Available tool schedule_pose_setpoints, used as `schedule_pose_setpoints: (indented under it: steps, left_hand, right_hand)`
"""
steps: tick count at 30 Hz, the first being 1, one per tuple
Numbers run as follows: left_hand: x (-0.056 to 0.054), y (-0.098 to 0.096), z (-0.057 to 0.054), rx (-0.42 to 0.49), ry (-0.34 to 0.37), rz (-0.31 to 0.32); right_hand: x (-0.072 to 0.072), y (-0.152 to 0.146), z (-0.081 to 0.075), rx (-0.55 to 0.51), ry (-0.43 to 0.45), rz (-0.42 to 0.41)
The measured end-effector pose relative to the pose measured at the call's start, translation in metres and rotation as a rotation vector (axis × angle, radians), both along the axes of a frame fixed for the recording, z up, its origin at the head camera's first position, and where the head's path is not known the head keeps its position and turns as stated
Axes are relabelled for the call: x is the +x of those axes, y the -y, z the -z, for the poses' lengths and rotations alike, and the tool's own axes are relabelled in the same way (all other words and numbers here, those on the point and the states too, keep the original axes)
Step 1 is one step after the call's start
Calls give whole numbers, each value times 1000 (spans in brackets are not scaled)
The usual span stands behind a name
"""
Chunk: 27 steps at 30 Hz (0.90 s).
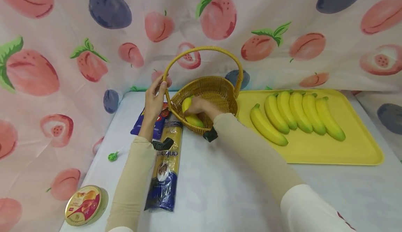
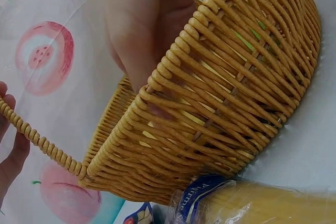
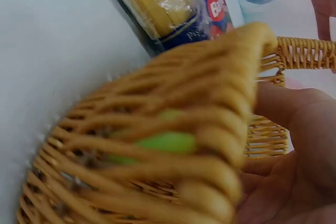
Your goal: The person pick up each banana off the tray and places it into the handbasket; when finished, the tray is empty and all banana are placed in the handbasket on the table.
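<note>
A wicker basket (image 1: 187, 87) with a tall arched handle (image 1: 204, 47) stands near the back of the table. My left hand (image 1: 154, 101) grips the lower left part of that handle, thumb on the near side. Inside the basket, my right hand (image 1: 201, 105) holds a yellow banana (image 1: 195, 121) with green tips, lying along the left wall. In the left wrist view the right hand (image 2: 139, 30) reaches down behind the woven rim, its fingertips hidden by the wicker. A green banana tip (image 3: 167, 142) shows through the weave in the right wrist view.
Right of the basket, a yellow tray (image 1: 339, 153) bears several bananas (image 1: 296, 111). A spaghetti pack (image 1: 164, 169) and a blue packet (image 1: 141, 125) lie left, beneath the left forearm. A round tin (image 1: 83, 205) and small green item (image 1: 112, 156) sit further left. Fruit-print cloth hangs behind.
</note>
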<state>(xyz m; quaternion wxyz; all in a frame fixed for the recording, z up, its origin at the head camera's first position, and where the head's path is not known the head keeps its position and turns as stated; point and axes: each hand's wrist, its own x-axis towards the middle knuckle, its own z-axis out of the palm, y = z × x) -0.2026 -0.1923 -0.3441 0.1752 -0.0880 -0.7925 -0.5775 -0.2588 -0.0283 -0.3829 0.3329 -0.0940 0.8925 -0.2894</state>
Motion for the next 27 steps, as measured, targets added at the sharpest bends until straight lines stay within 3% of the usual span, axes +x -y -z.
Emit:
schedule_pose_setpoints:
  steps: [9,19,27]
  left_hand:
    - [-1,-6,4,3,2,4]
    - [0,-3,4,5,1,-10]
    - [0,-4,4,7,-12,-10]
  right_hand:
    - [2,-19,1,2,10,-3]
    - [9,-74,-5,-202,-215,-54]
    - [25,-127,-5,-347,-339,-24]
